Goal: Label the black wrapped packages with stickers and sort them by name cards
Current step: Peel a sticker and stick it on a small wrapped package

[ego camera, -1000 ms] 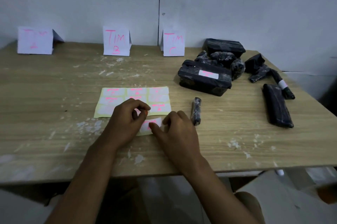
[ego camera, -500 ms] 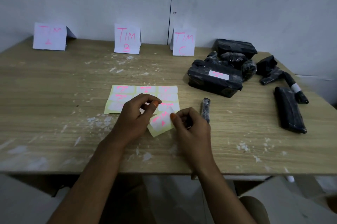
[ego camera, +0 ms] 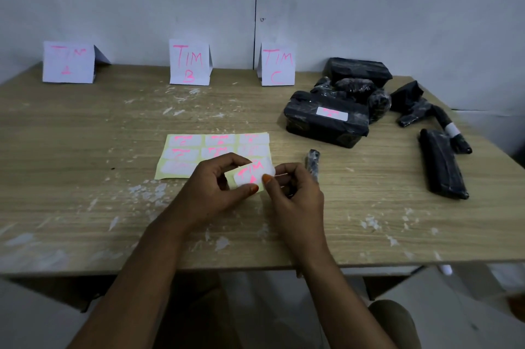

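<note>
Both hands pinch sticker (ego camera: 253,174); small wrapped package (ego camera: 312,162) lies just right of right hand (ego camera: 292,195), long axis running away from viewer

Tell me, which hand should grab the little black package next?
The right hand, probably. The little black package lies just beyond its knuckles, while the left hand is farther away and could keep holding the sticker that both hands pinch.

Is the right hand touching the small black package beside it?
Cannot tell. In the head view the right hand overlaps the near end of the small black package, hiding any contact or gap.
</note>
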